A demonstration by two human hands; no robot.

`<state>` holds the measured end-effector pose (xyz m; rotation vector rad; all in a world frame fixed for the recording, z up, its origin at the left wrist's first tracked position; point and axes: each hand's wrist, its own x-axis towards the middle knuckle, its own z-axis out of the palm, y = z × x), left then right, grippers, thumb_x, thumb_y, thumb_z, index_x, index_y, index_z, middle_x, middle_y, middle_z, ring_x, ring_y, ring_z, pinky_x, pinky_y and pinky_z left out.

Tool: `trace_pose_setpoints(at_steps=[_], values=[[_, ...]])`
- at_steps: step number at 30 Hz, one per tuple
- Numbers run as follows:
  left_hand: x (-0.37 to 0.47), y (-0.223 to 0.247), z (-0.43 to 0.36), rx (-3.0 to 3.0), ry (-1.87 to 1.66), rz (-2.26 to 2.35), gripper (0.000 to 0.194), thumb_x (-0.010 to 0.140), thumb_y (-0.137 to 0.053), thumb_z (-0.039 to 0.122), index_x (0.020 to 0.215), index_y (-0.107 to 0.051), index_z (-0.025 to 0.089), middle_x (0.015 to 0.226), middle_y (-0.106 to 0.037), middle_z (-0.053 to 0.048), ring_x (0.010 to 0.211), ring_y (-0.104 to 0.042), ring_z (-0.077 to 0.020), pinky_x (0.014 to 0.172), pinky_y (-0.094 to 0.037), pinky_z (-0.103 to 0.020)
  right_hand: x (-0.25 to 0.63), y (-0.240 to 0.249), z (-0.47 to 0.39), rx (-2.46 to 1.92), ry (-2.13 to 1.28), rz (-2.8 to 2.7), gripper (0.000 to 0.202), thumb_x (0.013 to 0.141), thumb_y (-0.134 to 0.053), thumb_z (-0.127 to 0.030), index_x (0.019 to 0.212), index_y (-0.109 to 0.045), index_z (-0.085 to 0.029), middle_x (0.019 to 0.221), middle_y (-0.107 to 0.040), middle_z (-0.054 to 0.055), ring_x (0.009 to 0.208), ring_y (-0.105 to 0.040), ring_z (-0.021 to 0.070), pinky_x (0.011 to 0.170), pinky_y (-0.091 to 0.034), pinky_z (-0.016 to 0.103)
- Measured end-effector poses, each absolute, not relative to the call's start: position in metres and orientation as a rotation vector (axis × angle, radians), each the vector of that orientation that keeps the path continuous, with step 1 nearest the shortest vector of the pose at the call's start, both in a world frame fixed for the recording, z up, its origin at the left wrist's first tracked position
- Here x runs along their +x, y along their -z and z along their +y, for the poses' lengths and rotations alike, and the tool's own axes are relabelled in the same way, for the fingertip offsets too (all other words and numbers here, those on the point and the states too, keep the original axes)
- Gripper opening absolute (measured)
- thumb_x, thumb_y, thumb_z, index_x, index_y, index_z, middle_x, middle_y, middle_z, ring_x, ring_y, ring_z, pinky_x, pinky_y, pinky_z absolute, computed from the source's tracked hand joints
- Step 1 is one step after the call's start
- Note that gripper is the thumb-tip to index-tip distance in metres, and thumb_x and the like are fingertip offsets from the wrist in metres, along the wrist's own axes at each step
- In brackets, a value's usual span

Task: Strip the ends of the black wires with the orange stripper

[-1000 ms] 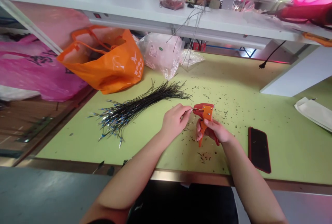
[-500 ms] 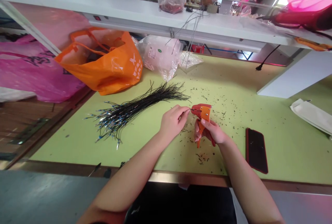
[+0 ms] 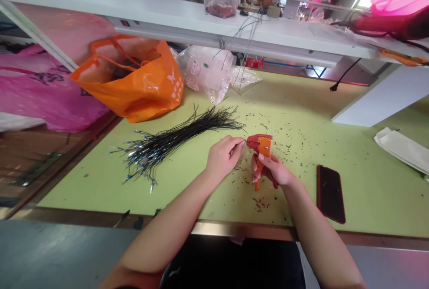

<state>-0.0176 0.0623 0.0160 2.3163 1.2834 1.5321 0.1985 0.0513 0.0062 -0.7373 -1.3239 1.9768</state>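
Stripper (image 3: 262,147), orange, is upright on the green table (image 3: 335,146), just right of the wire bundle's (image 3: 177,139) near end. The right hand (image 3: 273,170) is wrapped tight around its handles, fingers pressed together on them. The left hand (image 3: 223,157) pinches one thin wire (image 3: 243,142) between thumb and fingertips, its end at the stripper's head. Black scraps (image 3: 264,202) lie around the stripper. A phone (image 3: 330,193) lies right of it, an orange bag (image 3: 134,79) far left behind the bundle
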Motion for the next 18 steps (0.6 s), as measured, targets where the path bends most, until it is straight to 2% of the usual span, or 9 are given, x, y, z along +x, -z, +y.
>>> trace_pose_setpoints(at_steps=[6, 12, 15, 18], values=[[-0.018, -0.018, 0.061, 2.320, -1.552, 1.276, 0.015, 0.106, -0.060, 0.020, 0.100, -0.073, 0.020, 0.077, -0.069, 0.001, 0.058, -0.052, -0.0102, 0.059, -0.041, -0.024, 0.195, -0.009, 0.048, -0.802, -1.926, -1.331, 0.056, 0.092, -0.072, -0.073, 0.078, -0.063, -0.020, 0.058, -0.061, -0.003, 0.056, -0.068, 0.0159, 0.061, -0.061, 0.030], [-0.019, -0.022, 0.060, 2.284, -1.567, 1.298, 0.017, 0.107, -0.058, 0.022, 0.098, -0.072, 0.020, 0.075, -0.067, 0.002, 0.059, -0.054, -0.0110, 0.060, -0.042, -0.024, 0.182, -0.005, 0.041, -0.784, -1.868, -1.294, 0.058, 0.092, -0.070, -0.076, 0.072, -0.056, -0.023, 0.051, -0.047, -0.008, 0.045, -0.051, 0.0123, 0.052, -0.056, 0.029], [-0.019, -0.023, 0.059, 2.261, -1.558, 1.307, 0.018, 0.108, -0.056, 0.023, 0.098, -0.071, 0.021, 0.076, -0.067, 0.001, 0.060, -0.055, -0.0114, 0.060, -0.042, -0.024, 0.175, -0.005, 0.038, -0.766, -1.849, -1.279, 0.059, 0.091, -0.071, -0.076, 0.071, -0.055, -0.023, 0.051, -0.046, -0.008, 0.043, -0.048, 0.0119, 0.050, -0.053, 0.029], [-0.018, -0.023, 0.058, 2.238, -1.550, 1.322, 0.017, 0.107, -0.057, 0.023, 0.098, -0.071, 0.020, 0.077, -0.068, 0.001, 0.061, -0.057, -0.0118, 0.061, -0.043, -0.024, 0.170, -0.006, 0.035, -0.807, -1.797, -1.225, 0.062, 0.089, -0.070, -0.079, 0.067, -0.051, -0.024, 0.049, -0.041, -0.009, 0.039, -0.041, 0.0104, 0.044, -0.046, 0.027]])
